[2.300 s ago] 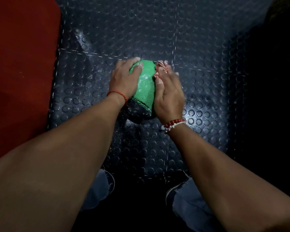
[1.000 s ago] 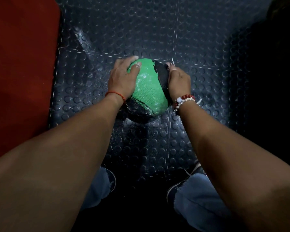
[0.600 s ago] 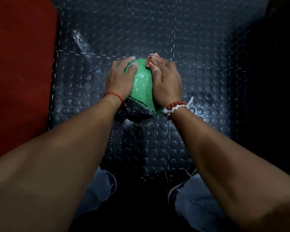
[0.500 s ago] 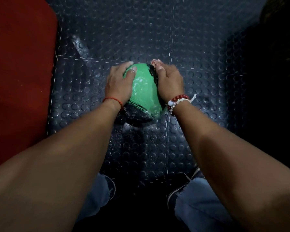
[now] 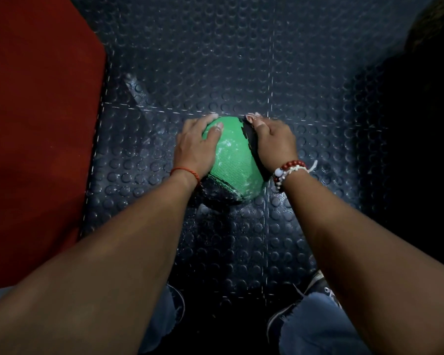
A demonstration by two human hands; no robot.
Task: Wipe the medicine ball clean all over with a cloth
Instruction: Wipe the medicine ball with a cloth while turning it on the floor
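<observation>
The medicine ball (image 5: 231, 160) is taken as reference and is seen resting on a dark rubber floor (image 5: 241, 60) moulded with raised round studs and crossed by thin pale seam lines. To the left of the ball, well apart from it, a red mat (image 5: 36, 124) is laid along the floor's edge. The left forearm (image 5: 100, 265) and right forearm (image 5: 356, 239) are extended towards the ball from below, one on either side. Below the ball, frayed blue jeans (image 5: 315, 326) and a dark shoe (image 5: 315, 283) are partly shown. The ball itself is made up of textured green and black panels, and white smears are carried on the green. The left hand (image 5: 194, 147) is laid on the ball's left side, with its fingers relaxed over the curve, its thumb set on the green panel, and nothing enclosed. The right hand (image 5: 274, 144) is set on the upper right, over a black panel, its fingers bent and its thumb drawn close to them. There a cloth (image 5: 253, 115) is pinched against the ball; only a pale edge of it is exposed at the fingertips. A bracelet of red and white beads (image 5: 290, 167) is worn on the right wrist, and a thin red cord (image 5: 185, 171) on the left.
</observation>
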